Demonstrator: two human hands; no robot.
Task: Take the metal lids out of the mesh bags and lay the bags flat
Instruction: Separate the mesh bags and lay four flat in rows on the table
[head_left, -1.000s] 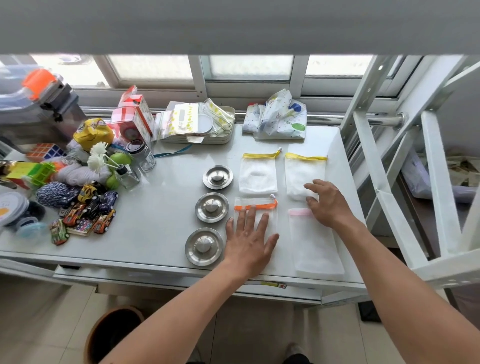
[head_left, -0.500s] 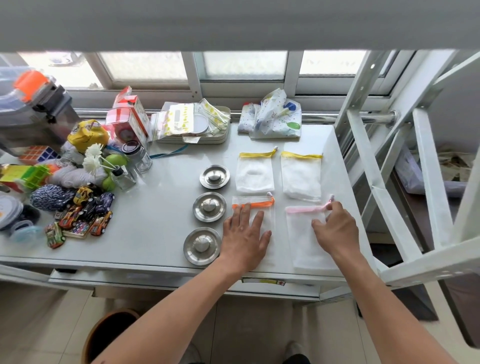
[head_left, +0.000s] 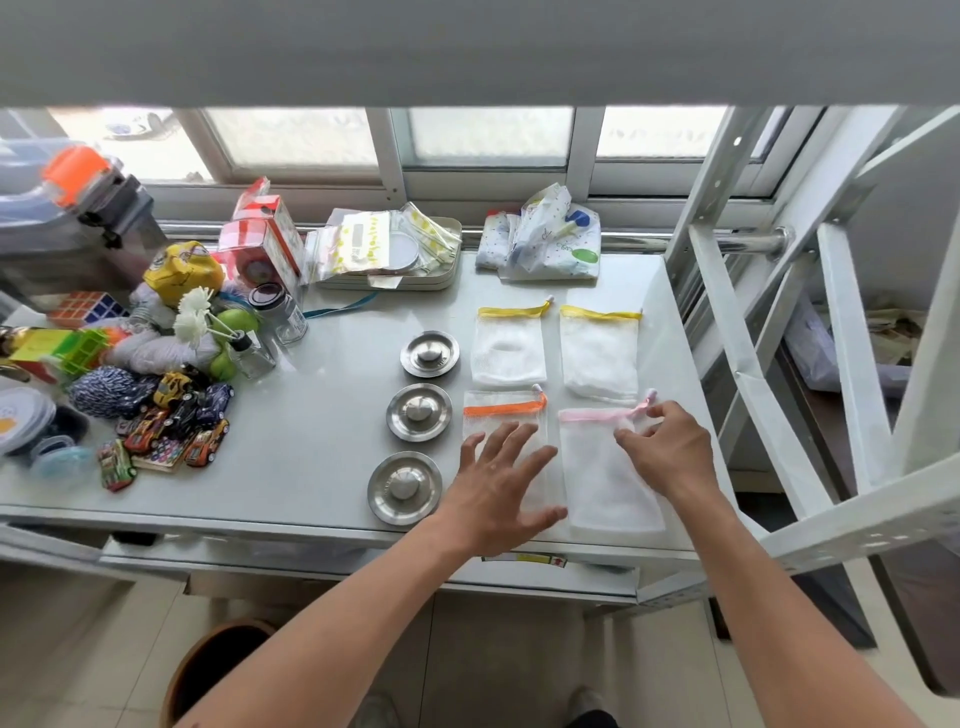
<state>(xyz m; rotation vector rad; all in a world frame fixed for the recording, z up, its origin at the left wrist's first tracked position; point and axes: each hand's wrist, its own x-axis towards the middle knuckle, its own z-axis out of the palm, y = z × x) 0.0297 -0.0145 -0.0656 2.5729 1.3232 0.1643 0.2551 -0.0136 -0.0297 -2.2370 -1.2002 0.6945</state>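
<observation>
Three round metal lids (head_left: 420, 413) stand in a column on the white table (head_left: 322, 436), each with its knob up. To their right, several white mesh bags lie flat: two with yellow bands (head_left: 508, 347) at the back, one with an orange band (head_left: 503, 410) and one with a pink band (head_left: 602, 467) in front. My left hand (head_left: 501, 483) lies spread and flat over the orange-banded bag. My right hand (head_left: 667, 449) rests on the pink-banded bag, its fingertips pinching the mesh just under the pink drawstring.
Toy cars (head_left: 171, 421), a puzzle cube, yarn, glass jars (head_left: 275, 319) and boxes crowd the table's left side. A tray of packets (head_left: 387, 254) and a printed pouch (head_left: 550, 236) sit by the window. A white metal frame (head_left: 753, 374) stands at the right; a brown bin (head_left: 218, 670) below.
My right hand came back from the rear yellow-banded bag to the pink-banded bag and now grips near its drawstring. My left hand has slid slightly toward me on the orange-banded bag.
</observation>
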